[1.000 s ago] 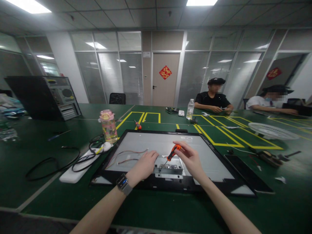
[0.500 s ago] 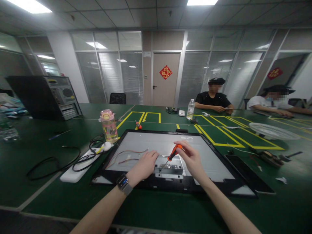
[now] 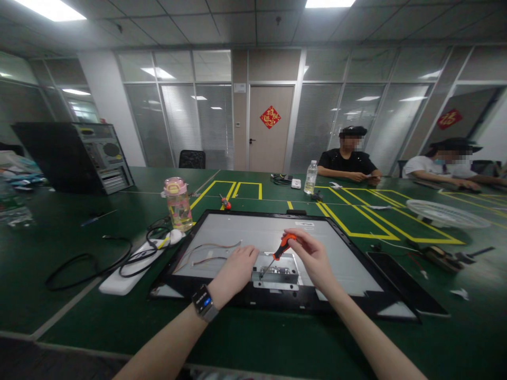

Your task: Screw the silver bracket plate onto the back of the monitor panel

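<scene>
Green counter taped with yellow lines fills a glass-walled office. A monitor panel lies on it, back upward, right in front of the person. At the panel's 6 o'clock edge sits a metal bracket. The right hand has its grip clenched on the orange handle of a screwdriver, whose tip is planted on the bracket's left end. The left hand rests palm-down just beside that end at 9 o'clock, grip slack and holding nothing. By my reading the work is midway: the bracket is still seated and thin wires lie loose on the panel, so fastening work remains. A pink bottle stands at 10 o'clock, and two other people sit at 1 o'clock.
</scene>
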`<action>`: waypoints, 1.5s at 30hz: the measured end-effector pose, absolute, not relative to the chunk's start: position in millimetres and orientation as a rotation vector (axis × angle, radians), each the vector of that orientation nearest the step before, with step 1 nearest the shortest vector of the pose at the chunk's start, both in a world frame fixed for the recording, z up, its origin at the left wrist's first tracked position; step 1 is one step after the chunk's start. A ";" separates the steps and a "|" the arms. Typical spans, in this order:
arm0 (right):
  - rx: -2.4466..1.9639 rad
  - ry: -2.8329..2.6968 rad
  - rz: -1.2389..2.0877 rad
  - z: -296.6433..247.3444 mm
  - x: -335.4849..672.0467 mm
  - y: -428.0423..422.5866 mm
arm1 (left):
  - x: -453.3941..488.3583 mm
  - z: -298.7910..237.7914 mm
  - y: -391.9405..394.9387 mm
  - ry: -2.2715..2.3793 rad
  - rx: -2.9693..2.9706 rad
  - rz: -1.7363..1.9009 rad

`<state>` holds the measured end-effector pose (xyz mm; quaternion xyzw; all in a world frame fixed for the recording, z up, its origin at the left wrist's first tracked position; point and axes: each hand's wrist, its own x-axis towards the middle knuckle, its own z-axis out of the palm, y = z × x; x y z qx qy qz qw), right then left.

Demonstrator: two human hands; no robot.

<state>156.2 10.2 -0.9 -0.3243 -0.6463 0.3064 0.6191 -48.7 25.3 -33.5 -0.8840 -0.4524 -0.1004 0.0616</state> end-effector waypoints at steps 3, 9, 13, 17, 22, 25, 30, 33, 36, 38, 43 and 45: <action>-0.777 -1.439 0.716 -0.8 155.8 9.5 | -37.0 -30.6 18.3 -1.438 -2.541 -0.184; -0.778 -1.469 0.690 -2.4 156.2 9.1 | -24.6 -34.6 16.2 -1.446 -2.405 -0.154; -0.775 -1.481 0.739 -2.9 155.8 8.4 | -21.7 -41.3 17.5 -1.453 -2.381 -0.129; -0.811 -1.466 0.665 -3.6 155.0 9.0 | -18.9 -49.0 18.8 -1.454 -2.335 -0.121; -0.823 -1.479 0.607 -2.3 152.9 7.3 | -18.3 -47.4 16.5 -1.487 -2.348 -0.199; -0.821 -1.469 0.639 -3.2 152.7 7.1 | -18.3 -43.6 14.8 -1.486 -2.351 -0.160; -0.788 -1.432 0.747 -9.0 155.9 12.2 | -18.9 -47.7 16.4 -1.487 -2.357 -0.201; -0.757 -1.438 0.832 -11.6 157.7 14.5 | -20.1 -52.7 17.3 -1.468 -2.335 -0.218; -0.725 -1.433 0.887 -11.9 157.5 14.3 | -20.3 -53.8 16.3 -1.461 -2.328 -0.205; -0.712 -1.435 0.899 -11.0 156.7 13.4 | -19.4 -52.5 14.8 -1.448 -2.325 -0.177; -0.703 -1.478 0.865 -7.9 155.5 11.1 | -21.3 -44.3 12.9 -1.488 -2.373 -0.195; -0.697 -1.489 0.856 -6.7 155.7 10.0 | -27.7 -39.5 14.0 -1.481 -2.447 -0.195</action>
